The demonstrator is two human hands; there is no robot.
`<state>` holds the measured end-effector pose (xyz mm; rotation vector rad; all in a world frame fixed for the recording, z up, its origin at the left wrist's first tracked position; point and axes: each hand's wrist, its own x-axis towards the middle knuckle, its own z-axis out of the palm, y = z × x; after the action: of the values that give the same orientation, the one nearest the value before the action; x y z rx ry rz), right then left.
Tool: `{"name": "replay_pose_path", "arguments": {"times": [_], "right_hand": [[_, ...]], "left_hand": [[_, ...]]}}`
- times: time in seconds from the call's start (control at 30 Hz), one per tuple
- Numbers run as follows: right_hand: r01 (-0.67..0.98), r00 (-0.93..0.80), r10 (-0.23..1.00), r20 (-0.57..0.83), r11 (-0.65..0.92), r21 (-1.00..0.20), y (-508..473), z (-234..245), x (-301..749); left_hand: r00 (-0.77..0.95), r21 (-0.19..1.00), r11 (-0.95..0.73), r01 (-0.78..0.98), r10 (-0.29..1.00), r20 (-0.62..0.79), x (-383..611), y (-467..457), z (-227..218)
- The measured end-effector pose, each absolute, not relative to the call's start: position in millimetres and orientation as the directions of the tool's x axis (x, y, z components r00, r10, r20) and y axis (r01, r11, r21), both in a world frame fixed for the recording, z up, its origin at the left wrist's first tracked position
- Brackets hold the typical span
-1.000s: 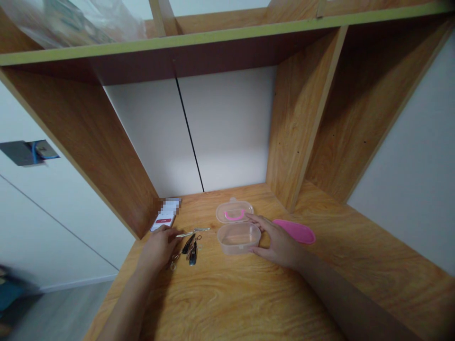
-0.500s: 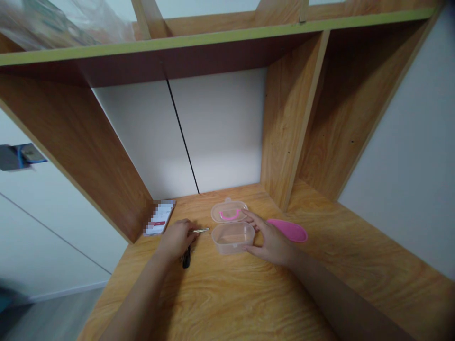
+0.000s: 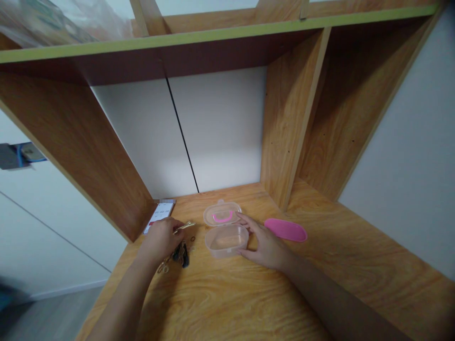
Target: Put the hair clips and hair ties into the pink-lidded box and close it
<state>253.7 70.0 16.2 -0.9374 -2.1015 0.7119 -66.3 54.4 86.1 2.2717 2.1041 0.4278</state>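
My left hand (image 3: 162,240) pinches a thin gold-coloured hair clip (image 3: 187,225) that sticks out to the right of its fingers. Beneath and beside that hand lies a small pile: black clips (image 3: 182,255), gold-coloured metal pieces (image 3: 163,268) and a small dark ring (image 3: 193,239). To the right stands a clear oval plastic box (image 3: 226,241), its hinged lid with a pink handle (image 3: 222,216) folded back behind it. My right hand (image 3: 267,242) holds the box at its right end, thumb in front and fingers by the hinge. Inside the box I see nothing.
A flat pink oval piece (image 3: 286,229) lies behind my right hand. At the back left a phone with a lit screen (image 3: 162,211) leans near the side panel. A wooden shelf (image 3: 220,35) with upright boards (image 3: 289,123) spans the desk, a plastic bag on top.
My left hand has moved left with the hair clip, uncovering more of the pile. The box has shifted slightly left with my right hand.
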Motion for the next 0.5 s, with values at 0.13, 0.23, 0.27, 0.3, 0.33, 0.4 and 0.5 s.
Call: {"name": "replay_pose_path", "arguments": {"times": [0.13,0.23,0.27,0.3,0.33,0.4,0.5], "right_hand": [[0.366,-0.501,0.767,0.401,0.608,-0.705,67,18,248],[0.338,-0.504,0.759,0.412,0.612,-0.715,66,17,246],[0.334,-0.503,0.760,0.410,0.609,-0.719,66,17,246],[0.331,-0.505,0.762,0.407,0.606,-0.723,66,17,245],[0.330,-0.505,0.763,0.404,0.603,-0.726,65,17,245],[0.330,-0.508,0.762,0.402,0.603,-0.727,65,17,245],[0.333,-0.509,0.761,0.401,0.604,-0.724,65,15,246]], "left_hand": [[0.140,0.374,-0.218,0.902,0.964,0.226,-33,24,105],[0.304,0.339,-0.344,0.876,0.938,0.167,2,19,107],[0.321,0.302,-0.351,0.886,0.936,0.145,12,20,107],[0.323,0.261,-0.346,0.901,0.938,0.127,20,23,107],[0.333,0.227,-0.347,0.910,0.938,0.098,26,27,107],[0.335,0.159,-0.334,0.929,0.942,0.025,36,34,107],[0.360,0.063,-0.357,0.932,0.932,-0.045,43,44,109]]}}
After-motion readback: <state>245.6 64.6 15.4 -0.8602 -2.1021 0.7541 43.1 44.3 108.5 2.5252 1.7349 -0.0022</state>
